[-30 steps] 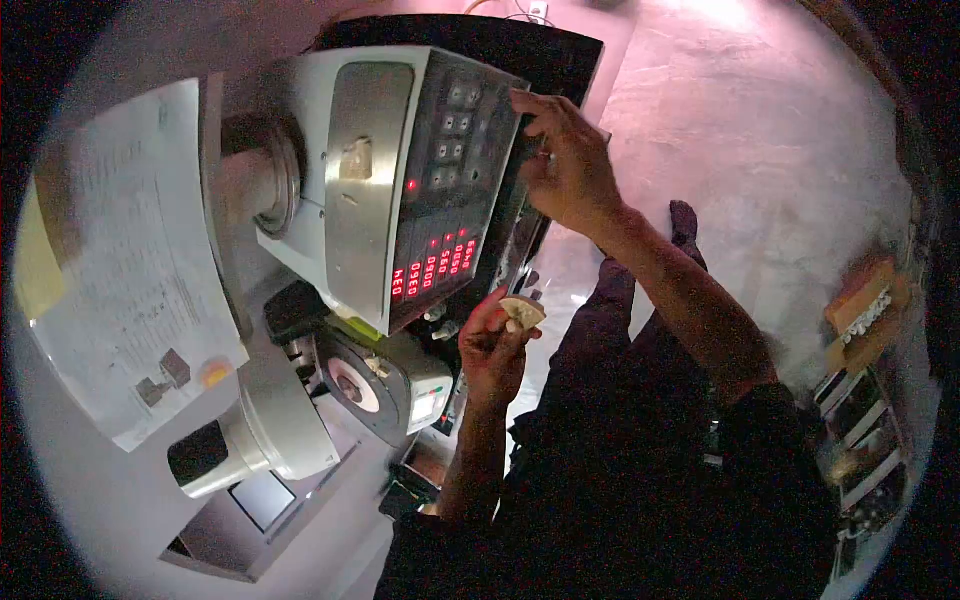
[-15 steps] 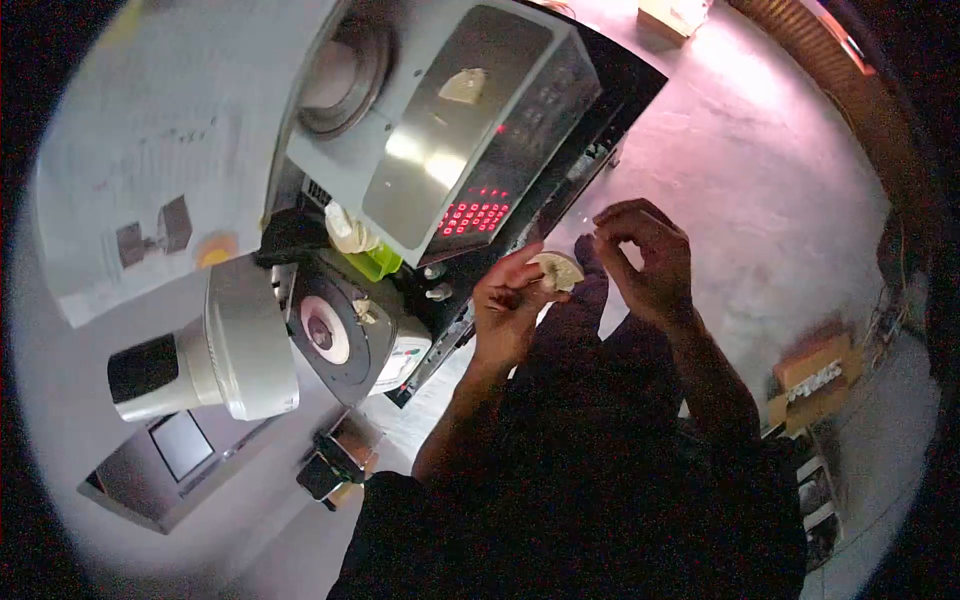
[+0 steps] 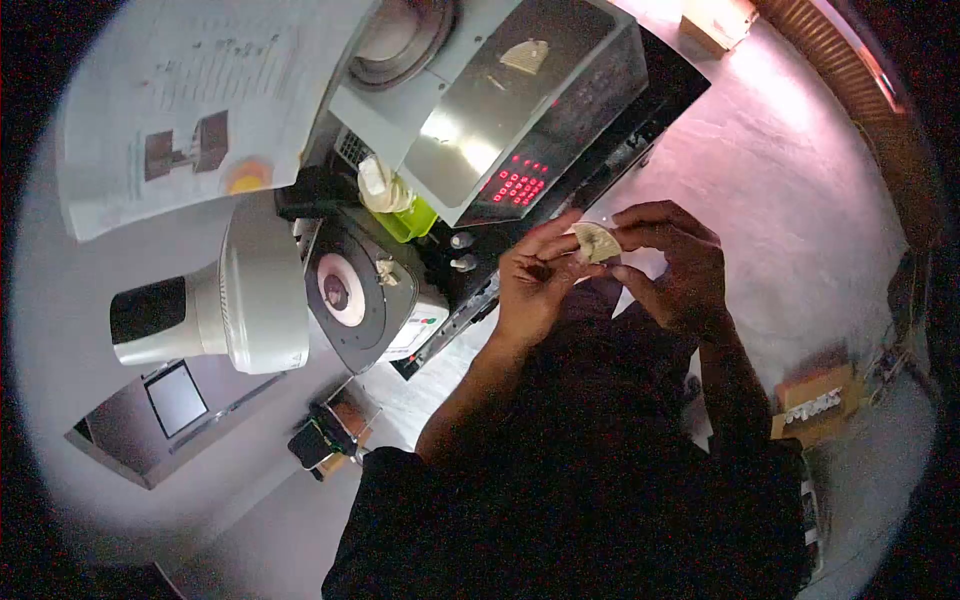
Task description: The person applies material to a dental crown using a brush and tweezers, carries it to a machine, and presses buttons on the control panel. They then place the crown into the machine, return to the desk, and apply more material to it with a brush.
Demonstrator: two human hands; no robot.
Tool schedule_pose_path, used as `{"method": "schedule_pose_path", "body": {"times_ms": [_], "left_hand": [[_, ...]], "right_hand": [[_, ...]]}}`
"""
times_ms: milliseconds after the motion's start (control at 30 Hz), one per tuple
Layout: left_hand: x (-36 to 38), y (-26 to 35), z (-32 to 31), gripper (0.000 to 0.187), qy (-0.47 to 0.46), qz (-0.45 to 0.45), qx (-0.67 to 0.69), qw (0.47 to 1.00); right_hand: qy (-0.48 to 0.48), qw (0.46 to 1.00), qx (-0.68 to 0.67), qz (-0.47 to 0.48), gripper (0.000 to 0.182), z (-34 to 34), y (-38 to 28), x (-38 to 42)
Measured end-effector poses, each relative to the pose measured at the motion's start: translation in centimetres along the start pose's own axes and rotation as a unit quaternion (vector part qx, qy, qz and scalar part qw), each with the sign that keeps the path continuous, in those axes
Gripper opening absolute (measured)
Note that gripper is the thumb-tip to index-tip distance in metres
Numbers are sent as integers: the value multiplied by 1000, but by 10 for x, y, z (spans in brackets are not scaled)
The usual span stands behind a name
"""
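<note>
A small cream, half-round piece with a ridged or grooved face (image 3: 597, 243) is between my two hands. My left hand (image 3: 535, 282) grips it from the left, with fingers curled around its edge. From the right, my right hand (image 3: 675, 262) closes on it, index finger and thumb at its right edge. Fingers partly hide its rim. A similar pale piece (image 3: 525, 57) lies on the steel top of the machine with red digits (image 3: 519, 185), just beyond my hands.
To the left stands a grey machine with a pink-and-white round disc (image 3: 340, 288), a small pale piece (image 3: 386, 271) lying on it. Behind it is a bright green container (image 3: 413, 220) holding pale items. A white, rounded device (image 3: 262, 290) projects at left. A printed sheet (image 3: 200, 110) hangs upper left.
My right hand has come in from the right and closed on the piece's edge. Earlier it was apart, with only my left hand holding the piece. The whole view has shifted slightly.
</note>
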State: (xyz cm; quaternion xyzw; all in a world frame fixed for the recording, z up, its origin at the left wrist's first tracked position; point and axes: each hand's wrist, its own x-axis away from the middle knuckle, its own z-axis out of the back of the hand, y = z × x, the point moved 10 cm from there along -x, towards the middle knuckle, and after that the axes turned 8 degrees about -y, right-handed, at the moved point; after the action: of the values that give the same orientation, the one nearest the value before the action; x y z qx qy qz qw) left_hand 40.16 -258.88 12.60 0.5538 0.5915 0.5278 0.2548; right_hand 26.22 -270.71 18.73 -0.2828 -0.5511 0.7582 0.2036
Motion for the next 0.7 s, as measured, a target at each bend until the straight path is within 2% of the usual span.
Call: {"method": "schedule_pose_path", "body": {"times_ms": [200,500,700], "left_hand": [[4,5,3,50,-5,-14,4,1000],[16,19,13,62,-6,-24,18,1000],[23,25,23,63,-3,-44,21,999]], "right_hand": [[-1,999,36,14,29,-5,-5,-2],[-32,998,55,-3,29,-25,-16,-12],[-38,997,63,7,29,-39,-21,-15]]}}
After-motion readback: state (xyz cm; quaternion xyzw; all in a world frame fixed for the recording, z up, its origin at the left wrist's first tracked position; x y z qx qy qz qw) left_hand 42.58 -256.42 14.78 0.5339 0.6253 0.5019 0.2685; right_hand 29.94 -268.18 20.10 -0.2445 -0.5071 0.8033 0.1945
